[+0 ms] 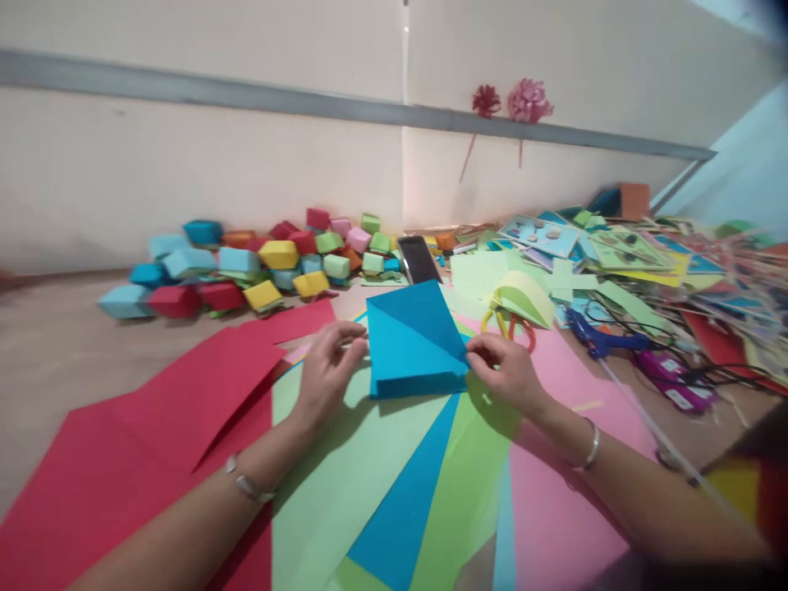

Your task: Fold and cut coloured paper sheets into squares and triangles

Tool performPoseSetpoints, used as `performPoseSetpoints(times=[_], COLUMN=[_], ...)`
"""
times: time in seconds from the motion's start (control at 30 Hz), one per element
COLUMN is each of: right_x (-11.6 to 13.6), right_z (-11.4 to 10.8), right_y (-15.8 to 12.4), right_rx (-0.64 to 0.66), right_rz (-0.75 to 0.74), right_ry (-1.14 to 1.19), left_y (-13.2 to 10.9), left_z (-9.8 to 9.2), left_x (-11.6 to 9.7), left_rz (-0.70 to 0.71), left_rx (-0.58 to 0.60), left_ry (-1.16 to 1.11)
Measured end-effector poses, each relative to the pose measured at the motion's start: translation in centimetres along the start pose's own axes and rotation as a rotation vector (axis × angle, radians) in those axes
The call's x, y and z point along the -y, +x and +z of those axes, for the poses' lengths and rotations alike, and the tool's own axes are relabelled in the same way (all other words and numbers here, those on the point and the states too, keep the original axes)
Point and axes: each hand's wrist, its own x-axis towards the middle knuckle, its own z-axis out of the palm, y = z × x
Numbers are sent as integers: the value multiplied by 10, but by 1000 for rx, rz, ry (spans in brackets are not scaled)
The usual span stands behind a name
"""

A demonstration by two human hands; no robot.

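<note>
A folded sheet of blue paper (415,336) sits in front of me, with a diagonal crease and a strip along its near edge standing up. The fingers of my left hand (332,365) curl in at its left edge, their tips partly hidden. My right hand (508,369) pinches its lower right corner between thumb and fingers. Beneath it fan out light green paper (345,484), a blue strip (403,501) and pink paper (560,484). Scissors (520,328) with yellow and orange handles lie just beyond my right hand.
Large red paper (178,402) spreads at the left. Several small coloured paper boxes (237,261) are heaped at the back left, beside a phone (419,261). A blue glue gun (603,335), cables, a purple device (674,382) and piled paper scraps (634,246) fill the right.
</note>
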Motion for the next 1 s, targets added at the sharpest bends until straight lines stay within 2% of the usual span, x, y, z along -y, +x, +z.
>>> performPoseSetpoints(times=[0.1,0.17,0.23,0.37,0.43,0.53,0.67,0.77,0.87,0.93,1.0], right_x=[5,9,11,10,6,1,-1,-1,-4,-5,-5], right_z=[2,4,5,7,9,13,14,6,-7,-13,-15], right_y=[-5,-7,-7,-6,-5,-6,-8,-4,2,5,6], right_rx=[22,51,60,92,122,167,182,177,177,250,356], right_rz=[-221,-254,-160,150,235,263,203,124,30,7,25], right_ry=[-64,-67,-46,100,183,247,203,67,-266,-495,-628], left_y=[-2,-2,-2,-1,0,2,2,3,4,5,6], left_z=[6,8,8,5,4,2,1,-1,-4,-5,-6], left_x=[-1,-3,-5,-7,-8,-8,-9,-9,-9,-9,-9], left_rz=[-232,-320,-304,-240,-241,-247,-271,-282,-300,-330,-360], left_rx=[12,11,-6,-31,-37,-34,-32,-57,-69,-69,-75], left_ry=[-219,-349,-393,-385,-354,-295,-226,-184,-146,-126,-118])
